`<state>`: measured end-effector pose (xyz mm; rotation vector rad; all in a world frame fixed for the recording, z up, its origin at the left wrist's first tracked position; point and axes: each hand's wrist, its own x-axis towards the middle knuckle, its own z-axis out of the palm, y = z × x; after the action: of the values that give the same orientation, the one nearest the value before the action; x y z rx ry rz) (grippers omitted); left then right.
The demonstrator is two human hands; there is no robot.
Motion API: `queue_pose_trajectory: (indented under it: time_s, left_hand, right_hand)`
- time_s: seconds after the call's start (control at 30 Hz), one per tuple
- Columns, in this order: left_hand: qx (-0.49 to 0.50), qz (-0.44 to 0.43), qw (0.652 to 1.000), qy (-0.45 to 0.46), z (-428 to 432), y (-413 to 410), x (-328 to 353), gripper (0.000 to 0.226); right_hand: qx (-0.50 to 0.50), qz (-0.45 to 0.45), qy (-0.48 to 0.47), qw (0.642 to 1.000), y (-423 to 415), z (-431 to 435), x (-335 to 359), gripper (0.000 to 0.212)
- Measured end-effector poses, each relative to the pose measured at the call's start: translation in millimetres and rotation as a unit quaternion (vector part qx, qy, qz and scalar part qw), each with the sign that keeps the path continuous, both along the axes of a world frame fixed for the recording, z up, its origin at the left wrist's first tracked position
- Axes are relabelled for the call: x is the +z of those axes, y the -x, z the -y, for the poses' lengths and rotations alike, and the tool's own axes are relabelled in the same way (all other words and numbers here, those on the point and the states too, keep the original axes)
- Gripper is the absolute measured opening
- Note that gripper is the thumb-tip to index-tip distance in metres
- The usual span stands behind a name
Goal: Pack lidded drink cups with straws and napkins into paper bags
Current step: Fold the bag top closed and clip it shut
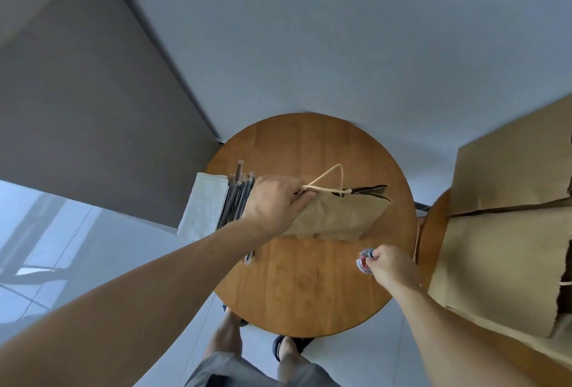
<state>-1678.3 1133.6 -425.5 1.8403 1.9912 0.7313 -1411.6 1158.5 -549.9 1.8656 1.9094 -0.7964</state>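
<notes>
Currently the left hand (275, 204) holds a brown paper bag (337, 216) over the middle of the round wooden tabletop (309, 287). Its fingers (297, 197) are clenched on the left end of the bag's top edge, where the twine handle (339, 170) starts. The bag is nearly flat. Its mouth shows only as a narrow dark slit along the far edge, and the long axis of that slit runs left to right.

The right hand (393, 267) grasps a lidded drink cup (364, 259), fingers curled round its rim from the right. The cup is near and to the right of the bag, just beside the bag's lower corner. Whether the cup rests on the tabletop or is lifted cannot be told.

The cup is on the side of the bag away from its mouth. The coming move probably requires the mouth to be spread and turned toward the cup, or the cup to be carried over the bag.

Wrapped straws (236, 204) and white napkins (204, 207) lie at the left edge, nearer the left hand. Spare paper bags (507, 232) are stacked on the right.
</notes>
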Motion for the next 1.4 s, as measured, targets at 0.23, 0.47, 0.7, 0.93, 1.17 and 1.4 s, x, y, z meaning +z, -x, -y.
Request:
queue_pose_trajectory:
  time_s: [0.23,0.47,0.7,0.93,1.17,1.4]
  left_hand:
    - [0.026,0.034,0.999,0.017,8.2,2.7,-4.1,0.061]
    - [0.015,0.031,0.998,0.049,5.5,1.1,1.2,0.052]
    - [0.012,0.036,0.994,0.105,2.3,-7.3,8.6,0.027]
    - [0.014,0.027,0.991,0.133,2.3,-5.7,13.6,0.019]
    - [0.029,0.01,0.988,0.153,-4.6,-5.3,14.6,0.017]
    - [0.038,0.01,0.982,0.187,-5.4,-5.3,15.4,0.016]
  right_hand:
    - [0.008,0.006,-0.025,1.0,9.1,-1.0,-17.1,0.017]
    - [-0.076,-0.094,-0.106,0.987,-3.2,12.7,-5.5,0.01]
    - [-0.13,-0.169,-0.141,0.967,-13.9,17.1,19.3,0.007]
    - [-0.15,-0.166,-0.07,0.972,-28.0,23.7,13.7,0.01]
    - [-0.191,-0.375,-0.082,0.903,2.2,23.1,59.3,0.01]
    - [-0.121,-0.509,-0.098,0.846,51.4,12.6,134.4,0.014]
